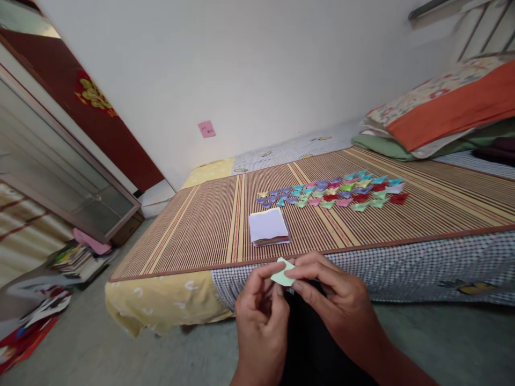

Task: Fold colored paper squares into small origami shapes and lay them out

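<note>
Between my two hands is a small folded piece of pale green paper [283,274], held in the air just in front of the bed's edge. My left hand [261,316] pinches its left side between thumb and fingers. On the right side, the fingers and thumb of my right hand [336,297] grip the same paper. Beyond my hands a stack of square paper sheets [269,225], lavender on top, lies on the striped mat. Farther back, rows of small folded paper figures [332,193] in many colours spread across the mat.
A woven mat [201,225] covers the bed, with a checked and yellow sheet [169,300] hanging over its edge. Folded bedding [446,107] is piled at the right. A pink note [206,129] is on the wall. Books [74,262] sit on the left.
</note>
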The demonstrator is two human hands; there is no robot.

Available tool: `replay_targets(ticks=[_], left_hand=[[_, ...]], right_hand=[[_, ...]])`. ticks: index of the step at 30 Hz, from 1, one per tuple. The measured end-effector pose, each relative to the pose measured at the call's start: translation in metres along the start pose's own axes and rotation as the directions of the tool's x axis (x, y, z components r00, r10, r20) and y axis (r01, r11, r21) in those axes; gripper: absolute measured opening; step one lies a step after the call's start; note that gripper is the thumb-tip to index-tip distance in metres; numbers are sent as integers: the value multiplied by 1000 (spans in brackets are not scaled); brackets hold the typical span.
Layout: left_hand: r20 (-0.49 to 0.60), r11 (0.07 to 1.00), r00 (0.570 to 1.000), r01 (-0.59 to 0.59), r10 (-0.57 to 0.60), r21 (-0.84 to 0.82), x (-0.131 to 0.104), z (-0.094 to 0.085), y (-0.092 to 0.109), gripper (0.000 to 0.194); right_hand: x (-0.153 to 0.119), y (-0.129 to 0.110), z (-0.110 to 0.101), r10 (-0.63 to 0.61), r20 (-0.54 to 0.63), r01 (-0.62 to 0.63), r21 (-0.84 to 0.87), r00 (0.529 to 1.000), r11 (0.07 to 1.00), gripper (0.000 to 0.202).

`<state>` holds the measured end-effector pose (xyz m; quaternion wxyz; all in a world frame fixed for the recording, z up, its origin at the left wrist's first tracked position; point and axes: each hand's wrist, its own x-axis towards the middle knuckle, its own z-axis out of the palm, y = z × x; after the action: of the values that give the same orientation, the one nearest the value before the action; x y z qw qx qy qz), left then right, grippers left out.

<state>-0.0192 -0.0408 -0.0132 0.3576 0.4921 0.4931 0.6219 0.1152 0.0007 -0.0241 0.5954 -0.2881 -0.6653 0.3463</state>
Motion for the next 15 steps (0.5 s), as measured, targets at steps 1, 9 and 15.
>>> replay_targets(ticks=[1, 9, 15], left_hand=[[3, 1000, 1000, 2, -2, 0, -1, 0, 0, 17], [-18, 1000, 1000, -1, 0, -9, -2, -1, -11, 22], [-80, 998, 996, -39, 43, 51, -1, 2, -13, 17]], right_hand=[[0, 0, 0, 2, 5, -2, 1, 1000, 1000, 13], [0, 1, 4, 50, -7, -50, 17, 999, 999, 13], [-1, 5, 10, 61, -17, -60, 44, 998, 997, 13]])
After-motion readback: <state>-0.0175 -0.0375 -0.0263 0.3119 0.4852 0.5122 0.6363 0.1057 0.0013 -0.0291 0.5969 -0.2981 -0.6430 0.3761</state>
